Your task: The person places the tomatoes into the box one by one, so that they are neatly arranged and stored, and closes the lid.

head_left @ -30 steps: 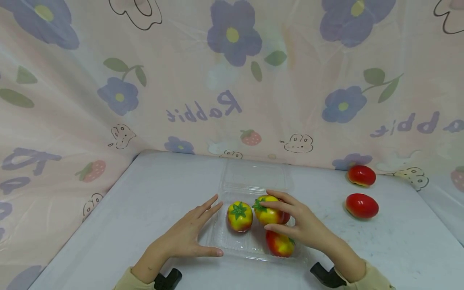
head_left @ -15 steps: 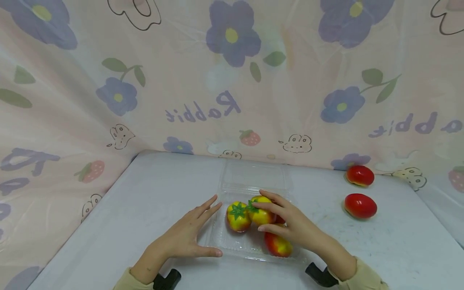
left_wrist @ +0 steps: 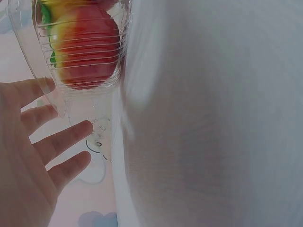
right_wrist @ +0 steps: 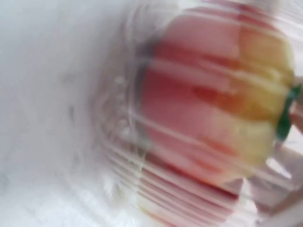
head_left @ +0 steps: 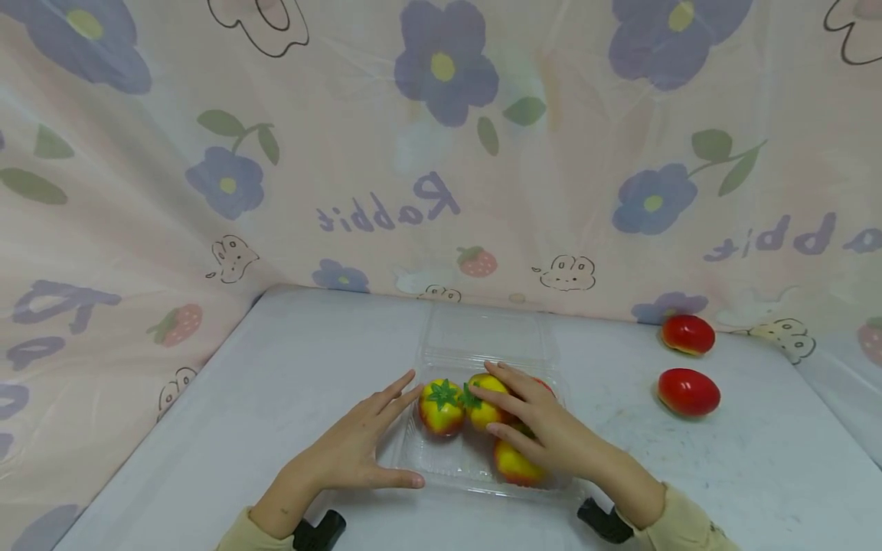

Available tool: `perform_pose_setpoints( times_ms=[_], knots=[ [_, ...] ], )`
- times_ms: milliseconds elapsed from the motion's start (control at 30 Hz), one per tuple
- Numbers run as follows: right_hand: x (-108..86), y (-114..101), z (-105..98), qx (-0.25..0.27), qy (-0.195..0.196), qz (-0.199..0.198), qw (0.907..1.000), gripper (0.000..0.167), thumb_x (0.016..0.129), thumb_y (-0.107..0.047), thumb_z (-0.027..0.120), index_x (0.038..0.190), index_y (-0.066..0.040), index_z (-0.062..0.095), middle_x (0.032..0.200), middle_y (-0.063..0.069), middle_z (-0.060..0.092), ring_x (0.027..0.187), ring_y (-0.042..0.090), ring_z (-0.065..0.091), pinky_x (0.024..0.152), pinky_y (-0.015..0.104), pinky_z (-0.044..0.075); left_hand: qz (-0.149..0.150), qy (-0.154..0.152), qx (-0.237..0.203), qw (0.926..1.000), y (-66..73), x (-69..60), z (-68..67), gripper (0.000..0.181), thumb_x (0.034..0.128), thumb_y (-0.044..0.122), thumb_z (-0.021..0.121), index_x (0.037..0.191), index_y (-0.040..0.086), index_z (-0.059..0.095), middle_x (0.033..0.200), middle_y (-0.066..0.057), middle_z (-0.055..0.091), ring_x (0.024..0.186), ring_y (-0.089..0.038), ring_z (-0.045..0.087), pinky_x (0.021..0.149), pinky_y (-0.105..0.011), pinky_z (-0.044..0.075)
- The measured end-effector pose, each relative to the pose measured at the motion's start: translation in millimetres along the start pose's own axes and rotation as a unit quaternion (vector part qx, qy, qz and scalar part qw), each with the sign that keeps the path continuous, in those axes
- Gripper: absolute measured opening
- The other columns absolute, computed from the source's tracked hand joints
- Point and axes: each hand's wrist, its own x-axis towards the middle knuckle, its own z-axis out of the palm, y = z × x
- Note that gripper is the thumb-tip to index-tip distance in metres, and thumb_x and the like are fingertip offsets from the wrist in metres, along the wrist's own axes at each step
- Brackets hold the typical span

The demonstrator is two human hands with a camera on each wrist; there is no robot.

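Note:
A clear plastic box (head_left: 448, 464) holds several red-and-yellow toy fruits with green leafy tops. My right hand (head_left: 554, 432) grips one toy fruit (head_left: 486, 418), thumb on its near side and fingers over its top. That fruit is against the leftmost toy fruit (head_left: 441, 413). Beneath the hand is another toy fruit (head_left: 517, 465); a red one (head_left: 546, 383) behind it is mostly hidden. At the box's left side, my left hand (head_left: 351, 451) has its fingers spread; the left wrist view shows fingertips by the rim. The right wrist view is blurred, with a toy fruit (right_wrist: 203, 94) behind ribbed plastic.
The box's hinged lid (head_left: 489, 333) lies open toward the back. Two glossy red oval toy fruits, one farther (head_left: 687, 334) and one nearer (head_left: 689, 392), lie on the white table (head_left: 289, 367) to the right. A flowered cloth (head_left: 358, 138) hangs behind.
My right hand has moved left with the toy fruit, and the leftmost fruit has shifted left with it. The near fruit has also edged left. My left hand stays in place.

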Motion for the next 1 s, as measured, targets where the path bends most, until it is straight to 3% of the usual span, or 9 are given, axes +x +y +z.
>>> perform_pose_setpoints(
  times_ms=[100,267,433,600,800,1000],
  knots=[
    [1.3,0.7,-0.1,-0.006,0.014,-0.015,0.9998,0.049,0.091,-0.03,0.065,0.138,-0.027,0.053,0.154,0.007,0.034,0.135,0.03,0.04,0.103,0.055,0.041,0.002,0.001,0.0,1.0,-0.2,0.5,-0.2,0.106,0.0682,0.073,0.067,0.153,0.025,0.025,0.162,0.002,0.011,0.14,-0.032,0.034,0.106,-0.06,0.035],
    [3.4,0.5,-2.6,-0.004,0.013,-0.005,0.9999,0.049,0.088,-0.03,0.068,0.136,-0.028,0.056,0.152,0.008,0.038,0.132,0.029,0.044,0.102,0.052,0.044,0.005,0.001,0.001,1.0,-0.4,0.7,-0.9,0.106,0.0691,0.074,0.066,0.154,0.027,0.022,0.163,0.005,0.008,0.14,-0.032,0.034,0.107,-0.059,0.035],
    [6.1,-4.1,-6.2,-0.046,-0.007,0.003,0.9989,0.049,0.09,-0.033,0.066,0.137,-0.026,0.055,0.152,0.008,0.038,0.13,0.031,0.047,0.1,0.052,0.046,0.01,0.006,0.003,0.9999,-0.9,0.5,-0.9,0.106,0.069,0.073,0.066,0.154,0.028,0.022,0.162,0.009,0.006,0.139,-0.032,0.035,0.106,-0.059,0.036],
    [5.7,-5.1,-6.7,-0.064,-0.007,-0.003,0.9979,0.05,0.092,-0.035,0.062,0.14,-0.026,0.051,0.152,0.012,0.037,0.13,0.034,0.047,0.1,0.055,0.044,0.019,0.013,0.006,0.9997,-1.4,1.1,-0.1,0.106,0.0691,0.072,0.068,0.153,0.025,0.024,0.162,0.005,0.009,0.137,-0.035,0.038,0.103,-0.06,0.038],
    [0.3,-3.3,-7.1,-0.022,-0.028,0.009,0.9993,0.055,0.092,-0.038,0.062,0.144,-0.028,0.045,0.155,0.012,0.032,0.132,0.037,0.043,0.1,0.06,0.042,0.005,0.003,0.004,1.0,-1.5,-0.1,0.5,0.106,0.0681,0.074,0.067,0.153,0.026,0.025,0.162,0.009,0.007,0.139,-0.032,0.035,0.106,-0.059,0.036],
    [-2.0,-4.3,-9.0,0.022,-0.034,0.019,0.999,0.056,0.091,-0.046,0.061,0.143,-0.029,0.046,0.154,0.006,0.033,0.133,0.033,0.043,0.096,0.054,0.048,0.008,0.007,0.003,0.9999,-1.1,-0.1,0.7,0.105,0.0685,0.073,0.067,0.153,0.026,0.026,0.162,0.008,0.007,0.139,-0.033,0.035,0.105,-0.06,0.037]
  ],
)
